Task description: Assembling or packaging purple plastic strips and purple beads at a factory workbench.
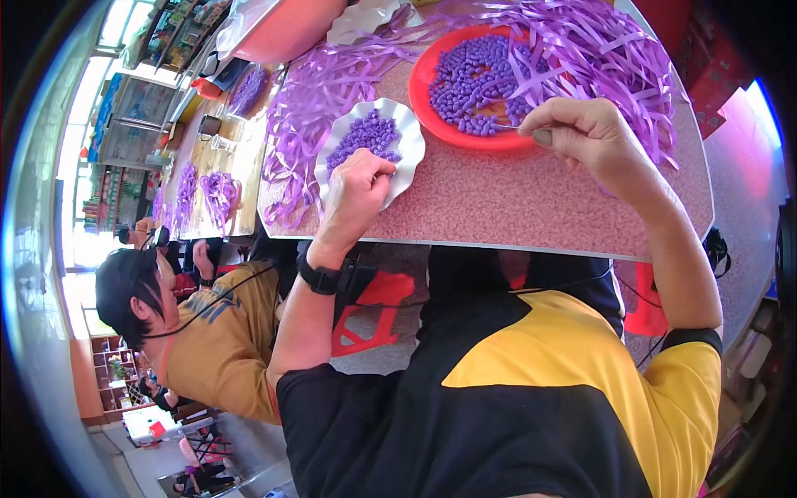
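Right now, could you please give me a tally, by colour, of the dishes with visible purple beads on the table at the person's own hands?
Red dish, by the right hand: 1
White wavy-edged dish, by the left hand: 1
Total: 2

- Ribbons point(618, 62): satin-look cloth, smooth, glossy.
- Beads point(469, 75): look like plastic, slight sheen.
- Red tray point(465, 140): smooth plastic, glossy.
- White dish point(409, 172): smooth, shiny; plastic or ceramic, can't tell.
- Near tabletop point(531, 203): speckled laminate look, low sheen.
- Side table point(207, 153): wood look, light grain, some gloss.
- Stool point(390, 290): smooth red plastic.
- Yellow-black shirt point(531, 357): matt cloth.
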The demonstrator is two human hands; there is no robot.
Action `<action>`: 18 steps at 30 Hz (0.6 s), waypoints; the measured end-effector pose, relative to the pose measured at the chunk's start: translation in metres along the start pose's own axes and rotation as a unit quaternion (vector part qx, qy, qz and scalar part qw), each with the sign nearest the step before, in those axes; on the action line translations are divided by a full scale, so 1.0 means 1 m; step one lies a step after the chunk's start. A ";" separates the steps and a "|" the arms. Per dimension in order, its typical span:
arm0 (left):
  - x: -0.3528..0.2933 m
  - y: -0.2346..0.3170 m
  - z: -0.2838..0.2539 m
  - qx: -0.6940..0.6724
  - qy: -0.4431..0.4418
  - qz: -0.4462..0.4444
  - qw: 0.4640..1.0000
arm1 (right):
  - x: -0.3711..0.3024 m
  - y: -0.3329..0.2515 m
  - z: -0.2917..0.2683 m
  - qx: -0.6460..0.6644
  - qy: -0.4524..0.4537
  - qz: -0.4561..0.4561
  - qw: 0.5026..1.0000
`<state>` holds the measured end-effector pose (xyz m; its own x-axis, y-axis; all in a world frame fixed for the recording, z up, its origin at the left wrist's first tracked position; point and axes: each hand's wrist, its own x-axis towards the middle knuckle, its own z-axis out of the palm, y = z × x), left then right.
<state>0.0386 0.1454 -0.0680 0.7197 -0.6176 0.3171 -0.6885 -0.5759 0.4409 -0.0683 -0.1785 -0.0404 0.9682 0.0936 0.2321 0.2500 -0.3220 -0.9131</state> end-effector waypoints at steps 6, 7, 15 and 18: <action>0.004 0.013 0.011 -0.128 0.058 -0.085 0.986 | -0.007 -0.009 0.006 -0.032 0.035 -0.029 0.998; 0.003 0.022 0.004 -0.202 0.056 -0.121 0.970 | -0.010 -0.016 0.010 -0.032 0.039 -0.066 0.997; 0.023 0.071 0.023 -0.747 -0.030 -0.190 0.636 | -0.008 -0.012 0.023 -0.136 0.056 -0.139 0.979; 0.027 0.077 0.034 -0.784 -0.034 -0.195 0.589 | -0.008 -0.011 0.023 -0.148 0.049 -0.139 0.978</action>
<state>0.0020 0.0663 -0.0546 0.7533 -0.6532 -0.0761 0.4953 0.4873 0.7192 -0.0794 -0.1543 -0.0404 0.8554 0.1306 0.5013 0.4818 -0.5562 -0.6771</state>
